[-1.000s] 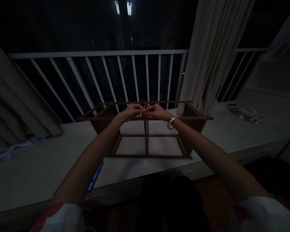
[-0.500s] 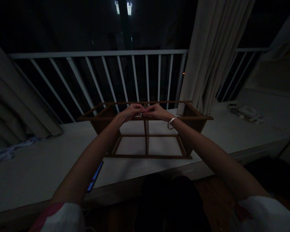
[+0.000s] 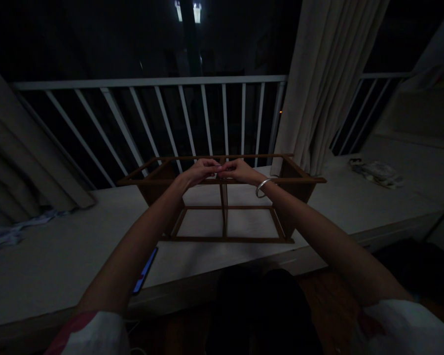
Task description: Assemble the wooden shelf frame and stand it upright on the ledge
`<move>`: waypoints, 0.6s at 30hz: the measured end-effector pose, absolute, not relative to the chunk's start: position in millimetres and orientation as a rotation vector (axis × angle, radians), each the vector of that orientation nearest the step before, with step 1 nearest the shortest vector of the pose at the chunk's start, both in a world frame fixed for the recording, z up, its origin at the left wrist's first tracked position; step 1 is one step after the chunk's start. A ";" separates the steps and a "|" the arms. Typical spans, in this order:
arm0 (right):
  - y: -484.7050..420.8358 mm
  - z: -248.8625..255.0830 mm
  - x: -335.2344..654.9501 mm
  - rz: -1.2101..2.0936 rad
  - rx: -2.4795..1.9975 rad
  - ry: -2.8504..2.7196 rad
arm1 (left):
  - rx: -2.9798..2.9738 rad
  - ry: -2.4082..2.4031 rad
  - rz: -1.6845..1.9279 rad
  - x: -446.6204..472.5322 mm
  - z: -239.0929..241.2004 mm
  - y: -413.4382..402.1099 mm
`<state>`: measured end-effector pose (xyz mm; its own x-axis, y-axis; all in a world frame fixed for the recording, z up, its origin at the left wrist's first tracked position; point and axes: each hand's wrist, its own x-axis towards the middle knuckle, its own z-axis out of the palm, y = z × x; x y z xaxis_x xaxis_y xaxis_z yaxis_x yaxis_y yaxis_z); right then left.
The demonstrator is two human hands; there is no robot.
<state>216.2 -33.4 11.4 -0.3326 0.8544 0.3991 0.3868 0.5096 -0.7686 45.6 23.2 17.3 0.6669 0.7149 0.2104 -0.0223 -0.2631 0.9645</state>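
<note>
A brown wooden frame (image 3: 281,240) with open compartments stands on a white ledge (image 3: 59,256) in a dim room. My left hand (image 3: 200,171) and my right hand (image 3: 240,171) meet fingertip to fingertip over the frame's top middle rail, at the central upright. Both hands have the fingers pinched together on something too small to make out. A metal bangle (image 3: 262,187) circles my right wrist.
A white railing (image 3: 151,82) runs behind the frame, with beige curtains at left (image 3: 18,162) and right (image 3: 325,84). A phone with a lit blue edge (image 3: 145,271) lies near the ledge's front. Crumpled cloth lies at far left (image 3: 7,235) and far right (image 3: 377,173).
</note>
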 end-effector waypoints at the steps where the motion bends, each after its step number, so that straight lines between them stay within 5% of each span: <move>1: -33.2 11.3 216.3 0.727 -1.013 -1.930 | 1.704 0.562 0.780 45.4 17.2 23.2; 18: -26.9 7.2 217.5 0.714 -0.995 -1.905 | 1.720 0.548 0.764 45.1 16.5 26.5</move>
<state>217.5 -26.9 7.2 -0.3228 0.8483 0.4197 0.3634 0.5205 -0.7727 45.1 26.5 16.5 0.6826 0.6991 0.2129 -0.0221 -0.2714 0.9622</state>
